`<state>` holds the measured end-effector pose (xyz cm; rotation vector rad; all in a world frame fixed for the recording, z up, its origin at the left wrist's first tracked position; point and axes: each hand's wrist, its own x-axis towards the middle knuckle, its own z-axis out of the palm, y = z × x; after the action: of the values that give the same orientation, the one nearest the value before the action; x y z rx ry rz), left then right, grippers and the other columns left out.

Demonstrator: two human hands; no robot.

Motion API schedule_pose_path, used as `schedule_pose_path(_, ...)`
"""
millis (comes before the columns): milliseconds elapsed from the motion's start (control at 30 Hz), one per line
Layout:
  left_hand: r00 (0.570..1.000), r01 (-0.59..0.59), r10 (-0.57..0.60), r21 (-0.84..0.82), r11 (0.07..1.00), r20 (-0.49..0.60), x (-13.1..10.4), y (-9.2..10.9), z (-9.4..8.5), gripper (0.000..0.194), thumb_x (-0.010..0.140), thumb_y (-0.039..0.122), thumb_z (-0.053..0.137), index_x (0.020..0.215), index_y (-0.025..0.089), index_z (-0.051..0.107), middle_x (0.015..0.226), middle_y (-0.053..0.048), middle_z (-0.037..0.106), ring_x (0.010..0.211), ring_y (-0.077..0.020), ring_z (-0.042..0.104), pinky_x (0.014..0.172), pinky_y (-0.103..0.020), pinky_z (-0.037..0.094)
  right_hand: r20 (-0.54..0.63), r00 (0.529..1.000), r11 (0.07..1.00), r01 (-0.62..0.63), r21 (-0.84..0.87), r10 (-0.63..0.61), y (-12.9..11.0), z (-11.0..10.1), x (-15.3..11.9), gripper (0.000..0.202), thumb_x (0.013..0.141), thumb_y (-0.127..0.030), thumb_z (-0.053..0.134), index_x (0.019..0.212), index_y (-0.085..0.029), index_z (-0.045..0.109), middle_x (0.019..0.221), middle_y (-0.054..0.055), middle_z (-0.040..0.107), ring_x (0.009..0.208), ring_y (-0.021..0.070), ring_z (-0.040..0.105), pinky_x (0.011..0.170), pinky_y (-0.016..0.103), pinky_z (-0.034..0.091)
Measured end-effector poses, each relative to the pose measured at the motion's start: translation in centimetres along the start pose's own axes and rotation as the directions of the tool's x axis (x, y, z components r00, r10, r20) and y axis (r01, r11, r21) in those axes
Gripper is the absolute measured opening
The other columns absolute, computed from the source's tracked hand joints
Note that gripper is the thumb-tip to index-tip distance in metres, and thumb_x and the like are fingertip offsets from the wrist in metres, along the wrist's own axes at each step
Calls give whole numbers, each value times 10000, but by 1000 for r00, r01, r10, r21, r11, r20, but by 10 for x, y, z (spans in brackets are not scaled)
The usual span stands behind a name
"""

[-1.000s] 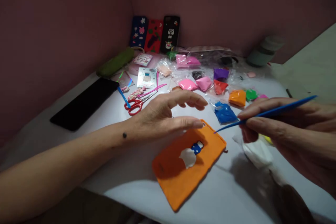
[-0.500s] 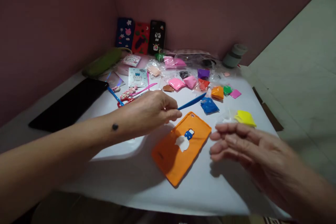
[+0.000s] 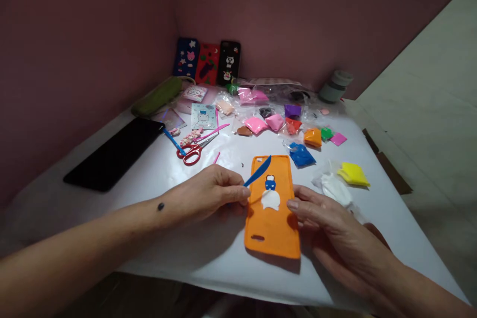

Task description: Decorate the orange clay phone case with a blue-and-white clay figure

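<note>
An orange phone case (image 3: 274,228) carries a blue-and-white clay figure (image 3: 270,184) above a white clay shape (image 3: 271,199). My right hand (image 3: 324,213) grips its right edge, thumb on the front and fingers at the side. Between the thumb and fingers of my left hand (image 3: 219,189) is a blue plastic clay knife (image 3: 260,171). Its blade points up and right over the upper part of the case. The left fingertips are close to the case's left edge; whether they touch it I cannot tell.
Behind lie several coloured clay packets, among them blue (image 3: 301,155), yellow (image 3: 353,174) and white (image 3: 336,190). Red scissors (image 3: 192,154) and a black tablet (image 3: 115,154) are on the left. Three decorated phone cases (image 3: 208,63) lean on the wall. A grey jar (image 3: 335,87) stands back right.
My right hand has come left and taken hold of the orange case, which is now turned more upright in view. The left hand has brought the knife over the case.
</note>
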<state>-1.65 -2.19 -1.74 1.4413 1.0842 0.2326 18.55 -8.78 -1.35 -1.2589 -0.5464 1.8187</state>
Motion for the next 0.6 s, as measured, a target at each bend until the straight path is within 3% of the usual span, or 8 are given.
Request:
schedule_pose_path(167,998,-38,44,-152,988,39,-9,6,-2,245,827,333,607,695,142,686,670,1,599,618,-112,492,576,-204,387,92,996,995,-19,93,11,0,4,15,466,673,-29,636,1114,-179,626,1012,67,717,901,213,678,854,351,518)
schedule_pose_path(267,996,-69,59,-131,989,-73,-15,16,-10,270,805,365,656,638,152,663,593,35,491,572,-92,401,520,-201,314,145,989,994,-16,109,0,-1,1,20,569,585,4,601,1129,-161,614,1010,78,723,881,224,675,826,363,515)
schedule_pose_path(400,941,-280,231,-187,942,-246,-14,31,-18,303,795,387,694,605,161,628,536,48,455,540,-82,383,507,-215,299,186,982,993,-7,118,-15,-3,-1,23,622,523,27,582,1109,-175,636,981,50,727,841,206,663,765,320,519)
schedule_pose_path(500,919,-345,262,-279,896,-295,-4,36,-18,311,797,306,706,569,143,572,549,37,498,539,-77,420,516,-218,333,215,976,993,0,121,-27,-4,-2,24,583,544,19,594,1086,-187,660,947,36,733,792,190,662,739,311,527)
schedule_pose_path(600,909,-393,297,-369,842,-291,9,34,-14,147,792,211,702,683,132,642,615,17,571,552,-72,448,501,-202,346,219,976,989,-17,146,-16,-3,-3,26,564,563,2,638,1091,-196,662,962,39,735,799,194,669,758,323,530)
